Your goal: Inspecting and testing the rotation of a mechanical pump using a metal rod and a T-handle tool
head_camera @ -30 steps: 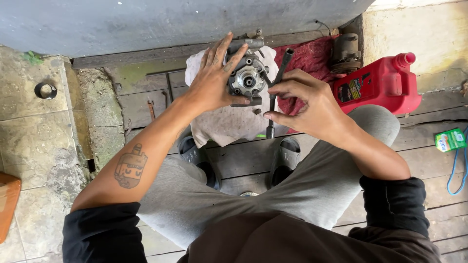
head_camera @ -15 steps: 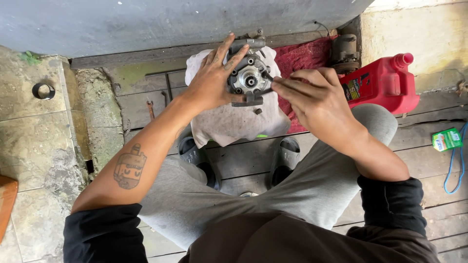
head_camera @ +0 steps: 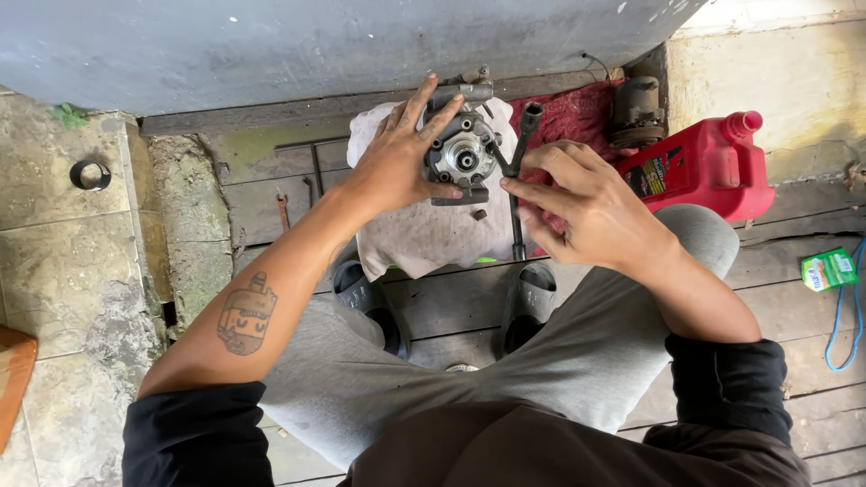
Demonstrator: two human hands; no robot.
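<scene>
A grey metal pump-like part [head_camera: 462, 155] with a round hub and several bolts stands on a white cloth [head_camera: 424, 236] on the plank floor. My left hand [head_camera: 401, 158] grips the part's left side, fingers spread over its top. Just to the right of the part, my right hand [head_camera: 586, 203] holds a dark socket wrench [head_camera: 523, 135] near its upper end. The wrench's socket end points up beside the part and its shaft runs down toward the cloth's edge. A small loose bolt [head_camera: 479, 215] lies on the cloth below the part.
A red plastic jug [head_camera: 708, 167] lies at the right beside a red rag [head_camera: 568, 122] and another rusty metal part [head_camera: 636, 113]. A green packet [head_camera: 830, 269] and blue cord [head_camera: 843, 316] lie far right. A black ring [head_camera: 88, 174] rests on the tiled floor left. My legs frame the cloth.
My right hand has drawn back from the part's face and now holds the socket wrench upright beside it. My left hand stays on the part.
</scene>
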